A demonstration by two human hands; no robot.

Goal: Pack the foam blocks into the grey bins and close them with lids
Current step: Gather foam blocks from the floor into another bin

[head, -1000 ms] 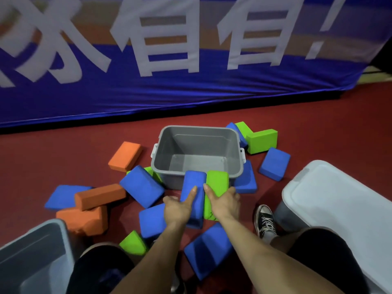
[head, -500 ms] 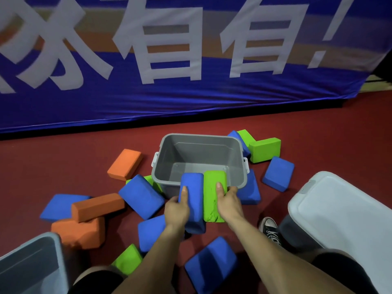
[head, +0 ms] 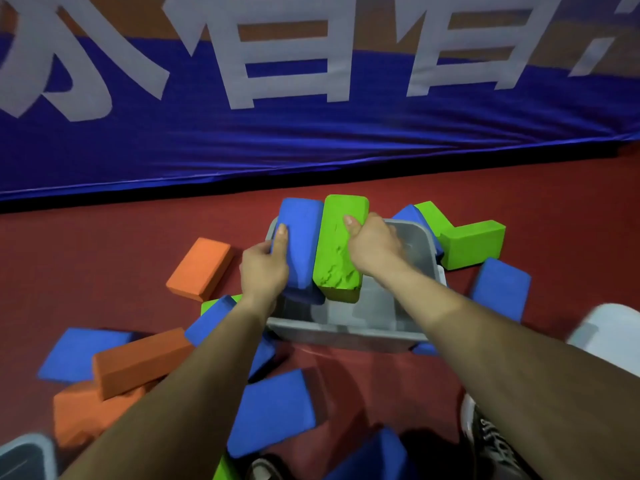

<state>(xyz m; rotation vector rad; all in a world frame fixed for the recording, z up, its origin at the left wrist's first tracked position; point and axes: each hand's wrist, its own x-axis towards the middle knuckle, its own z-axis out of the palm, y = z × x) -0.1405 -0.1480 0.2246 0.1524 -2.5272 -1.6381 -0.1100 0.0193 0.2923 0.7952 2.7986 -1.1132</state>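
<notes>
A grey bin [head: 346, 332] stands on the red floor in the middle of the view. Above its open top I hold two foam blocks side by side. My left hand [head: 264, 268] grips a blue block [head: 302, 244], thumb on its upper face. My right hand [head: 375, 247] grips a green block [head: 337, 251] with a chewed-up near end. Both blocks tilt with their near ends down into the bin. More loose blocks lie around it: orange [head: 200, 268], green [head: 472, 242], blue [head: 500, 289].
Several blue and orange blocks [head: 138, 362] lie on the floor at the left and front. A second grey bin [head: 24, 457] shows at the bottom left corner, a white lid [head: 609, 332] at the right edge. A blue banner [head: 311, 140] hangs behind. My shoe [head: 485, 434] is at lower right.
Both hands lifted the blue and green blocks from in front of the bin up and forward over its open top. The view has moved closer to the bin.
</notes>
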